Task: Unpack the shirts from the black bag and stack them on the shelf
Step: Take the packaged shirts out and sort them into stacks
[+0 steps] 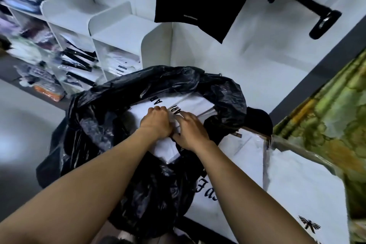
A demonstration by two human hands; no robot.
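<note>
White shelf (116, 25) stands back-left, well apart from the work, cubbies part full. Black bag (95, 125) gapes open in front w/ folded white shirts (144, 110) in clear wrap inside, right at the mouth. Left hand (156, 123) is curled tight on the edge of the top one. Right hand (191, 130) lies flatter on it; can't tell if it pinches. Risks: slick wrap prob. slips from a one-sided grip, or the limp bag rim snags & drags up w/ the stack, fanning it apart.
</note>
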